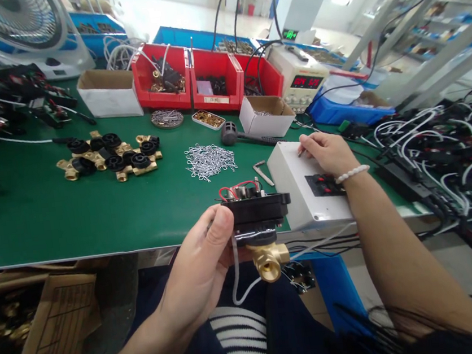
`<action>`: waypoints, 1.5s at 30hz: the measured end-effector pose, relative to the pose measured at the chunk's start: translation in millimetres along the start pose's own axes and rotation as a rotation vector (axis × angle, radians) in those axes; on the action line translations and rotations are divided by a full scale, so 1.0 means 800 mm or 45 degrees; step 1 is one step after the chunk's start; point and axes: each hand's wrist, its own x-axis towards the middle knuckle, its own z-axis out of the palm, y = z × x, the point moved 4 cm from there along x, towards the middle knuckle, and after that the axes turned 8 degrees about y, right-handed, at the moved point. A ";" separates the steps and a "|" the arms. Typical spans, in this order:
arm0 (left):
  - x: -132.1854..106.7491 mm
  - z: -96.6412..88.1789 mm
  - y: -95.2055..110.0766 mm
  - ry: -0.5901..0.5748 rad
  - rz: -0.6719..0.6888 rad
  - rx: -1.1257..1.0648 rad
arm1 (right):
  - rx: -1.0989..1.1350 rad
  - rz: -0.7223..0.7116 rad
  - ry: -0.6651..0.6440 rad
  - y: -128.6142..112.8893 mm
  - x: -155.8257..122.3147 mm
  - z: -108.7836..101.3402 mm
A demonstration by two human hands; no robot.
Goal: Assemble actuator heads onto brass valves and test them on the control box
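My left hand (199,263) grips a black actuator box (255,209) with red and black wires on top and a brass valve body (267,260) under it, held just off the green table's front edge (53,220). A white cable hangs from it. My right hand (326,152) rests on a white test box (300,184), fingers curled with fingertips pressing its far top edge. A beaded bracelet circles that wrist.
A pile of brass valves with black caps (109,154), a heap of wire clips (209,160), an Allen key (262,171), red bins (191,80), small cardboard boxes, a power supply (301,78) and a fan (23,31) sit on the table. Tangled white cables (437,148) lie at right.
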 end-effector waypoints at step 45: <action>0.005 0.006 0.002 0.000 0.008 -0.231 | -0.125 0.044 -0.025 0.030 0.023 -0.001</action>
